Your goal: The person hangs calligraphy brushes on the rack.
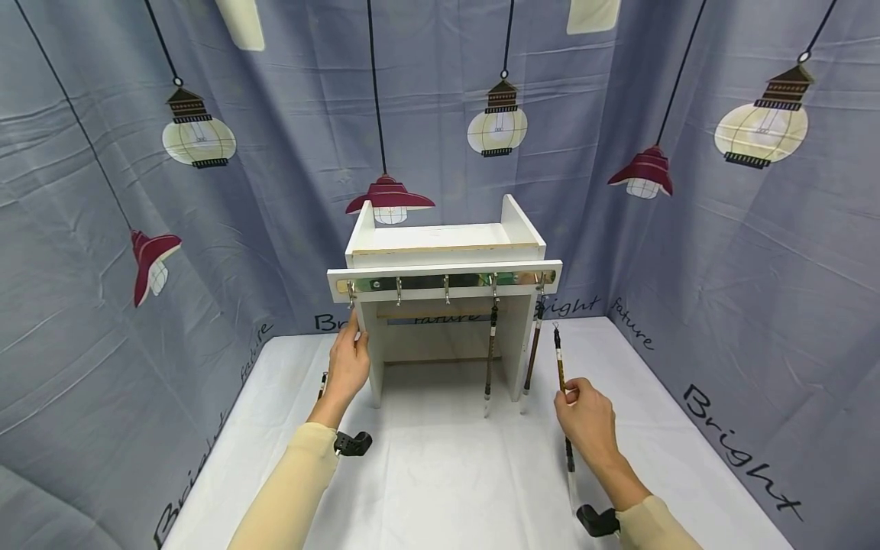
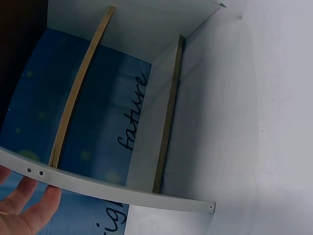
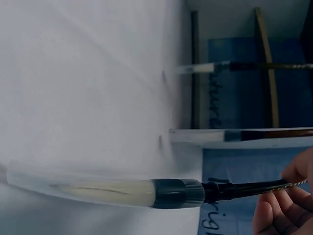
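My right hand (image 1: 587, 416) pinches a calligraphy brush (image 1: 559, 359) by its handle, right of a white wooden rack (image 1: 443, 270). The brush stands nearly upright, hanging loop at the top. In the right wrist view its pale bristles (image 3: 107, 192) sit inside a clear cap, pointing down. My left hand (image 1: 349, 367) rests its fingers against the rack's left side panel; the left wrist view shows fingertips (image 2: 49, 198) at the panel's edge. Two brushes hang from the rack's right-hand hooks: one brush (image 1: 491, 351) inside the right panel, another brush (image 1: 532, 355) beside it.
Three hooks further left on the metal strip (image 1: 422, 282) carry nothing. Part of another brush-like stick (image 1: 322, 384) shows behind my left wrist. The rack stands on a white-covered table (image 1: 440, 481), with a grey-blue printed curtain (image 1: 296, 191) on three sides.
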`<state>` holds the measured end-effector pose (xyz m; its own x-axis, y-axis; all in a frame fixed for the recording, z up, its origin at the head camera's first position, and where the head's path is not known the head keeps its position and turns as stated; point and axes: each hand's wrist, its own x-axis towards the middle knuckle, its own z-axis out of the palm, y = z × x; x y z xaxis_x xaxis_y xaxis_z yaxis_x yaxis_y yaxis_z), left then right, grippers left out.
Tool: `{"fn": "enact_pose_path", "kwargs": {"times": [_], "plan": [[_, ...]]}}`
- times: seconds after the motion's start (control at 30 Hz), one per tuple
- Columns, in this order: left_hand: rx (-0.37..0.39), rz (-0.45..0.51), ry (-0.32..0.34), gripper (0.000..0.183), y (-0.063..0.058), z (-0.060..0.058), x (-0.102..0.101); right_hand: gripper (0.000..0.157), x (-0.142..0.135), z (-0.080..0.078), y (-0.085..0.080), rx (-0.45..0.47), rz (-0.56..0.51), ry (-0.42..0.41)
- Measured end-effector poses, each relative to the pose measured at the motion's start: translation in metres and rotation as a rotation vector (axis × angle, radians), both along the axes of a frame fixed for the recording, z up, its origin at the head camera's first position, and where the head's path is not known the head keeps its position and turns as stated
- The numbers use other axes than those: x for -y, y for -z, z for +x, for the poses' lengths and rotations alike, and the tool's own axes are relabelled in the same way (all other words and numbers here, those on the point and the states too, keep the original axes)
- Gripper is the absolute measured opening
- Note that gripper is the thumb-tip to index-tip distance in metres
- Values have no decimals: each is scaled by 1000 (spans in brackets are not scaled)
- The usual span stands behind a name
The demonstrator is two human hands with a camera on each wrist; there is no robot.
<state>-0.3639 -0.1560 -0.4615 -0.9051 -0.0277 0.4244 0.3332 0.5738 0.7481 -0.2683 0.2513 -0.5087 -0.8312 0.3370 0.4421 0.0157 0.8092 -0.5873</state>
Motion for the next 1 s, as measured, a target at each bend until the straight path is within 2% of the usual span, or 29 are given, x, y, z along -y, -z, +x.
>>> {"fn": "enact_pose_path", "kwargs": {"times": [0.17, 0.5, 0.73, 1.0], "plan": [[-6, 1, 1, 57, 0, -1, 0, 20, 4, 3, -10, -46, -15, -9], [-32, -6, -16, 57, 1, -2, -2, 17, 15, 8, -31, -78, -60, -9], [-13, -2, -5, 58, 0, 0, -1, 14, 27, 10, -43, -180, -68, -55], [1, 8, -1, 57, -1, 0, -1, 14, 48, 10, -53, -221, -54, -110]]}}
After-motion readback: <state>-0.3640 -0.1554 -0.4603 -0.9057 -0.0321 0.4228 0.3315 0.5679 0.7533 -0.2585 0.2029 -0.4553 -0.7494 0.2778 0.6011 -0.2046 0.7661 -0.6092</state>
